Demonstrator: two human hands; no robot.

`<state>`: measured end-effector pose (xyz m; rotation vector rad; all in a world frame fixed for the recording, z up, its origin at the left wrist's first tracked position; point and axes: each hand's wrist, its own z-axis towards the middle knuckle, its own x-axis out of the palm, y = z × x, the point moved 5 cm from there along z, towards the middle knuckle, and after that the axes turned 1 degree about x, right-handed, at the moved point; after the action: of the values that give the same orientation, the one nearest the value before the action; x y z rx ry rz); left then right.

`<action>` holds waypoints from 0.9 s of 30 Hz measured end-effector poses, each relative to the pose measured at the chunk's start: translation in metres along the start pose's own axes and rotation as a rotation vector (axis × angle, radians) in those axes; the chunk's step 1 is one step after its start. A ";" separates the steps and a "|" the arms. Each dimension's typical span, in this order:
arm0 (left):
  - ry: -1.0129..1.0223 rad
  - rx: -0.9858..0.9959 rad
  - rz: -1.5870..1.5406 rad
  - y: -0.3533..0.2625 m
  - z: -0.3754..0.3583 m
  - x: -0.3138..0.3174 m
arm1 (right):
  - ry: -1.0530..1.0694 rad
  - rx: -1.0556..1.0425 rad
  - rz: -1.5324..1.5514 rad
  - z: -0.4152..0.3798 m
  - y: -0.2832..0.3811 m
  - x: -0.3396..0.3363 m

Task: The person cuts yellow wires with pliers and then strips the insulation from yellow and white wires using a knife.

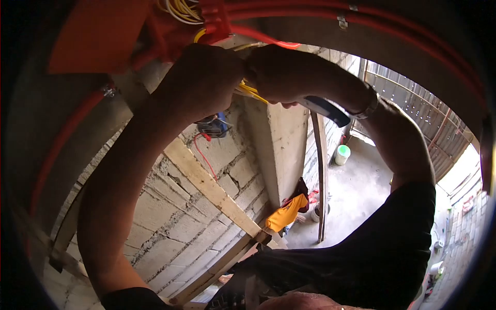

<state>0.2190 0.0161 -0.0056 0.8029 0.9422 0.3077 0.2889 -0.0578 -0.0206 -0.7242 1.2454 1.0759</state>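
Note:
Both my hands are raised overhead, close together below a red electrical box [214,19]. My left hand [206,80] is closed, and yellow wires [251,91] come out beside its fingers. My right hand [279,75], with a band on its wrist, is closed around a tool with a dark blue and grey handle [329,110]. The tool's working end is hidden by my hand, so its kind cannot be told. A bundle of white and yellow wires [182,10] hangs from the box just above my left hand.
Red conduits [382,18] run along the ceiling. A blue wall box [216,125] with a red wire sits on the block wall [191,206]. Wooden planks [206,186], a post [320,175] and a concrete column [281,150] stand near. A yellow cloth [287,213] and a bucket [342,155] are below.

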 end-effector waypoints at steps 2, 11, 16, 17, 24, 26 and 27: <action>-0.127 -0.009 -0.036 0.005 -0.006 -0.004 | 0.001 0.017 0.017 0.007 -0.003 0.009; -0.085 -0.032 -0.094 0.000 -0.001 -0.002 | -0.290 -0.126 -0.075 -0.020 -0.018 0.014; -0.215 -0.048 -0.135 0.003 -0.002 -0.018 | -0.310 -0.192 -0.250 0.003 -0.040 0.069; -0.296 -0.095 -0.276 0.009 -0.001 -0.028 | -0.220 -0.172 -0.288 0.010 -0.061 0.094; -0.356 -0.190 -0.531 0.015 -0.002 -0.023 | -0.560 0.257 0.247 -0.036 -0.148 0.067; -0.354 -0.172 -0.557 0.018 -0.001 -0.021 | -0.620 0.306 0.273 -0.047 -0.163 0.078; -0.341 -0.180 -0.628 0.020 0.000 -0.019 | -0.621 0.301 0.275 -0.049 -0.167 0.085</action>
<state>0.2096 0.0190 0.0204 0.3475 0.7842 -0.2819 0.4227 -0.1425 -0.1333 0.0279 0.9423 1.1810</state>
